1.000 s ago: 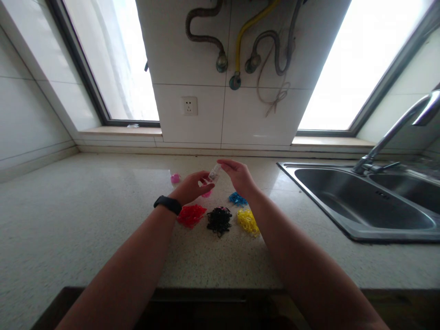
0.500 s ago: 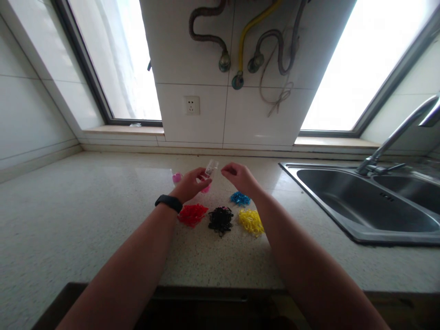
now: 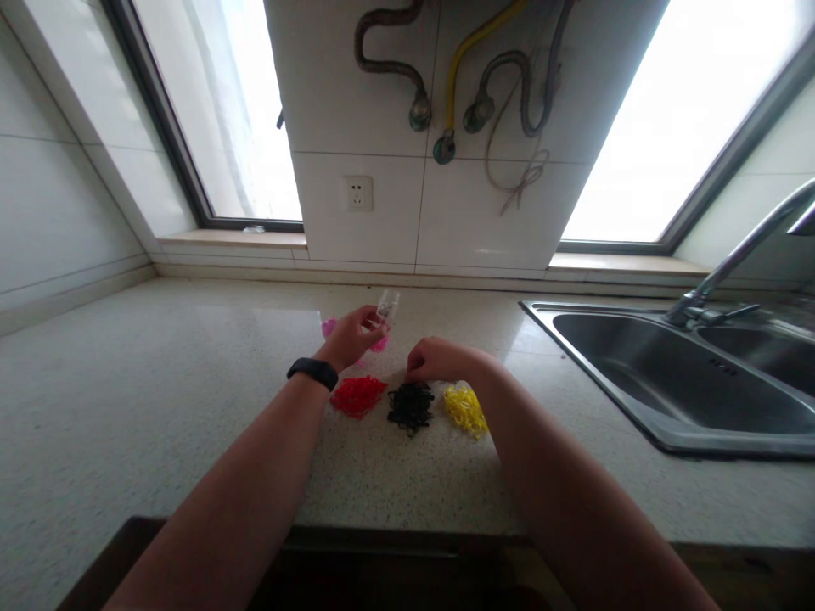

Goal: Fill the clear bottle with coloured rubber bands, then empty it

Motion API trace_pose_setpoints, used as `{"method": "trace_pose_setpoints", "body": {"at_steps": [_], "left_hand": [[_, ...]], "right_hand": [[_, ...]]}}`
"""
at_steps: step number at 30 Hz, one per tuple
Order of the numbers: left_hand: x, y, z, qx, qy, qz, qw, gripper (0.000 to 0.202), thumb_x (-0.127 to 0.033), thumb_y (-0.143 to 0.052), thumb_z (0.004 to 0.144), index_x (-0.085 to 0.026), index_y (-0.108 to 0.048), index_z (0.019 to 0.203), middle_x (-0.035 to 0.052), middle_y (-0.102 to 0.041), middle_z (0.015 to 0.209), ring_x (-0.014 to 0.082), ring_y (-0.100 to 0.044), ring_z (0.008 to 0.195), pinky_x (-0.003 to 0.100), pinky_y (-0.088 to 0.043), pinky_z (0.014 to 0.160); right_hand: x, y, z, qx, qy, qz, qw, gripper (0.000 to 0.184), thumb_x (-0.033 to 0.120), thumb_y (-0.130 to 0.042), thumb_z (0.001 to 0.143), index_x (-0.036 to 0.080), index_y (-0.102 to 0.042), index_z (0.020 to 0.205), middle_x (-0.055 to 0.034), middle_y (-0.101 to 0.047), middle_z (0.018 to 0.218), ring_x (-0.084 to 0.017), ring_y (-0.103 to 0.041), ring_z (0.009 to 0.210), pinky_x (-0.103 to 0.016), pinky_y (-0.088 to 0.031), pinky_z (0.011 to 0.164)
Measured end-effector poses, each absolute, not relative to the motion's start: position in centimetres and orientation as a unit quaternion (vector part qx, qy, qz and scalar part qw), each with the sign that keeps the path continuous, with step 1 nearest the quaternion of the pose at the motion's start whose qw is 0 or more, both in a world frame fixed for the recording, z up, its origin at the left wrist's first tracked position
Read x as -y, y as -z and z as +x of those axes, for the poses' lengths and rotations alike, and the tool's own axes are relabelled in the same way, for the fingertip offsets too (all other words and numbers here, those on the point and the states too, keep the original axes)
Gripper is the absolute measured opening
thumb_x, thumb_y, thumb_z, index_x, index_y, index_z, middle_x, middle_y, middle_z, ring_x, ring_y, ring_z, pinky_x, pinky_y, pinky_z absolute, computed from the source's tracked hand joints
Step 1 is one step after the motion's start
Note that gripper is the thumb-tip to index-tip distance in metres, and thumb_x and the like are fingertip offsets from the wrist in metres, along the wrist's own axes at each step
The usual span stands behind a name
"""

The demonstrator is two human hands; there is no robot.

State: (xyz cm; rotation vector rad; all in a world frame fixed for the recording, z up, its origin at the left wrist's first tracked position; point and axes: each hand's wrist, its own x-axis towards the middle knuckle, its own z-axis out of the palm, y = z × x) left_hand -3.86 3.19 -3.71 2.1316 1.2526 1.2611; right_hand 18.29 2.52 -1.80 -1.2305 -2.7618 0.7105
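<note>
My left hand [image 3: 356,333], with a black band on its wrist, holds a small clear plastic container [image 3: 388,304] with dark print; whether it is stiff or a bag I cannot tell. Pink pieces [image 3: 380,343] show below and beside that hand. At the far edge of a pile of small black looped pieces [image 3: 411,409], my right hand [image 3: 433,361] has its fingers pinched together and pointing down. What is between them is hidden. A red pile [image 3: 357,396] lies left of the black one and a yellow pile [image 3: 465,411] to its right, partly behind my right forearm.
The speckled stone counter [image 3: 242,433] carries all the piles. A steel sink [image 3: 624,365] with a tap [image 3: 732,271] is set in at the right. Behind are a tiled wall, a socket [image 3: 358,193], hoses [image 3: 453,76] and two windows.
My right hand has moved down and toward me, from beside the container to the black pile, and now covers the blue pieces. My left hand has shifted slightly with the container.
</note>
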Motion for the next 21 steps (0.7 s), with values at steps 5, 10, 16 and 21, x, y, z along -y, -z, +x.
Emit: {"method": "trace_pose_setpoints", "body": {"at_steps": [5, 10, 16, 21], "left_hand": [[-3.24, 3.78, -3.87, -0.448, -0.444, 0.753, 0.187, 0.03, -0.039, -0.061, 0.083, -0.017, -0.063, 0.105, 0.0053, -0.069, 0.096, 0.0163, -0.063, 0.084, 0.029, -0.05, 0.076], [-3.29, 3.8, -3.97, -0.45, -0.45, 0.748, 0.19, 0.031, -0.039, -0.061, 0.083, -0.017, -0.062, 0.105, 0.0058, -0.069, 0.096, 0.0166, -0.063, 0.084, 0.029, -0.05, 0.075], [-3.38, 3.83, -4.06, -0.449, -0.455, 0.743, 0.199, 0.031, -0.039, -0.061, 0.083, -0.017, -0.063, 0.105, 0.0056, -0.069, 0.095, 0.0165, -0.063, 0.083, 0.03, -0.051, 0.076], [-3.16, 3.6, -3.99, -0.461, -0.457, 0.735, 0.195, 0.031, -0.038, -0.062, 0.082, -0.017, -0.063, 0.105, 0.0054, -0.069, 0.095, 0.0167, -0.063, 0.083, 0.029, -0.051, 0.074]], "right_hand": [[-2.36, 1.7, 18.19, 0.895, -0.22, -0.389, 0.02, 0.018, 0.03, -0.065, 0.075, 0.017, -0.077, 0.08, -0.0019, -0.07, 0.066, -0.012, -0.057, 0.057, -0.023, -0.037, 0.054], [-2.38, 1.64, 18.18, 0.89, -0.243, -0.381, 0.055, 0.02, 0.03, -0.063, 0.078, 0.015, -0.076, 0.082, -0.0012, -0.068, 0.064, -0.01, -0.052, 0.055, -0.022, -0.035, 0.053], [-2.48, 1.72, 18.1, 0.883, -0.287, -0.359, 0.094, 0.02, 0.029, -0.061, 0.081, 0.014, -0.075, 0.079, -0.0009, -0.068, 0.066, -0.008, -0.048, 0.053, -0.022, -0.033, 0.052], [-2.28, 1.66, 17.91, 0.867, -0.318, -0.368, 0.11, 0.019, 0.028, -0.061, 0.082, 0.015, -0.073, 0.078, -0.0026, -0.072, 0.071, -0.008, -0.047, 0.051, -0.022, -0.033, 0.05]]}}
